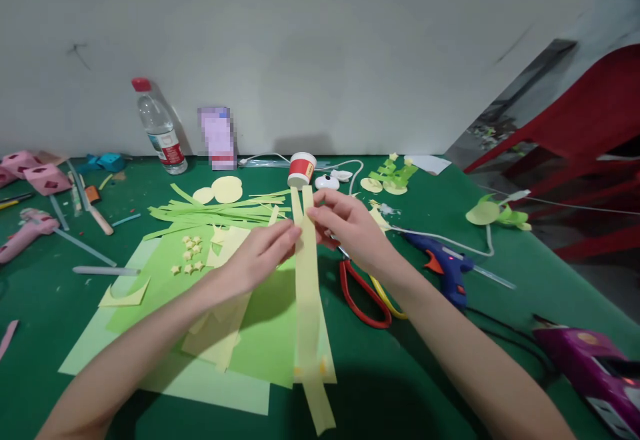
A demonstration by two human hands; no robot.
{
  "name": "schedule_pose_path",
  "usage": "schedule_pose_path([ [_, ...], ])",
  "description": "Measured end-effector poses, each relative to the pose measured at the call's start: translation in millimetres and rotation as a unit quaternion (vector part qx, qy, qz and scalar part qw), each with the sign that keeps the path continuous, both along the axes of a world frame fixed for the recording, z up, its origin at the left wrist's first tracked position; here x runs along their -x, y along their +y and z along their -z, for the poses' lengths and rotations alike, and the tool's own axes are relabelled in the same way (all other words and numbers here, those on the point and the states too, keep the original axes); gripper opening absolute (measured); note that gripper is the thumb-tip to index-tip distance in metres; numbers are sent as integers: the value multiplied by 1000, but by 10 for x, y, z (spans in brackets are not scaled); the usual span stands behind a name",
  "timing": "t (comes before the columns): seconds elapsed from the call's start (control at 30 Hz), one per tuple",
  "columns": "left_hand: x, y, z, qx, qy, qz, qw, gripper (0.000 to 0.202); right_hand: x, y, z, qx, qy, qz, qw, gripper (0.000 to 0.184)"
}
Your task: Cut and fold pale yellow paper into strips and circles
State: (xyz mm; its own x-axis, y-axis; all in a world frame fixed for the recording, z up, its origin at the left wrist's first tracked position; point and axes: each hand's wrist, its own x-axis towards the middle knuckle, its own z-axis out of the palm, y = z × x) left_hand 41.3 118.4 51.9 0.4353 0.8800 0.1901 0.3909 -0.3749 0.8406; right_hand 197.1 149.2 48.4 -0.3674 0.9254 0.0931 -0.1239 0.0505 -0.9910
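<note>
- paper, pale yellow strip (307, 280): held upright-on in mid-view, above the right edge of the green sheet (270, 353); 2 ends show at the top. whether it is 1 folded piece or 2 overlapping pieces cannot be told.
- left hand (267, 248): grip pinching the strip at its left edge between thumb and fingers, apparently to steady the length below.
- right hand (345, 223): grip also closed on the strip, slightly higher, thumb in front; the 2 pinches near each other presumably give fine control of the top ends.
- lower end of strip: unheld, running toward the wearer, likely so that it cannot snag on either hand.
- small stars (188, 255): grouped on the green sheet, left of the hands, probably so that they stay together and visible.
- green strips (215, 212): heaped behind the stars, roughly lengthwise, seemingly for easy picking.
- scissors (346, 285): on the tabletop (450, 373), red handle toward the wearer, a placement that suits the right hand.
- glue gun (453, 270): on its side at the right, well apart from the sheets, perhaps to spare the paper from heat.
</note>
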Motion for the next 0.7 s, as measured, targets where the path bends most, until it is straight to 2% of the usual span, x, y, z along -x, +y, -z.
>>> schedule_pose_path([
  [0.07,-74,55,77,-49,-41,-43,997,34,42,-66,10,-10,-8,6,1000,14],
  [0.17,-145,56,203,-93,-64,-75,991,34,97,-167,53,-40,-40,51,997,15],
  [0.3,-170,30,285,-135,-78,-85,984,32,154,-285,137,-69,-88,118,987,19],
  [0.5,-175,43,352,-160,-103,-91,978,31,180,-324,209,-96,-123,177,972,19],
  [0.6,-153,67,350,-149,-123,-119,974,32,175,-290,209,-81,-77,174,978,20],
  [0.7,-125,87,323,-129,-143,-145,970,32,175,-272,195,-55,-25,117,991,20],
])
